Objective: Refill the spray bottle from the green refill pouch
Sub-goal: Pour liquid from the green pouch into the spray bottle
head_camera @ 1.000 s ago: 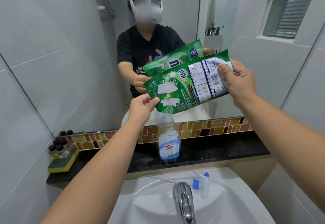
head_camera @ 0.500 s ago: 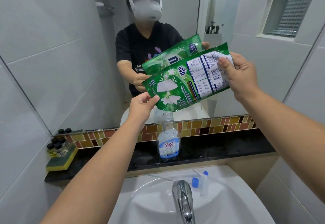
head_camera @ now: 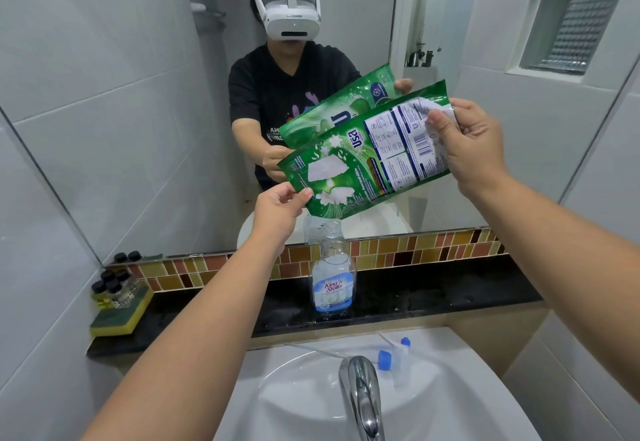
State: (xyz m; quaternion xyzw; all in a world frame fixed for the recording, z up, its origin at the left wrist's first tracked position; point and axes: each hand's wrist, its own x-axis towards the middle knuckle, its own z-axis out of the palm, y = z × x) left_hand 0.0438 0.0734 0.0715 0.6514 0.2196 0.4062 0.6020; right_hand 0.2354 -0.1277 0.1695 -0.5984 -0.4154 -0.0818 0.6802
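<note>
The green refill pouch hangs tilted above the sink ledge, its low corner right over the open neck of the clear spray bottle. My left hand pinches the pouch's lower left edge. My right hand grips its raised upper right end. The bottle stands upright on the black ledge, cap off, with a blue and white label and little liquid visible. Its spray head, white with blue parts and a thin tube, lies on the sink rim.
A white sink with a chrome tap is directly below. A yellow-green sponge carrying several small black-capped vials sits at the ledge's left end. The mirror behind reflects a person and the pouch. Tiled walls close both sides.
The pouch has tilted steeper, my right hand raising its far end, and its low corner has come down closer to the bottle's neck.
</note>
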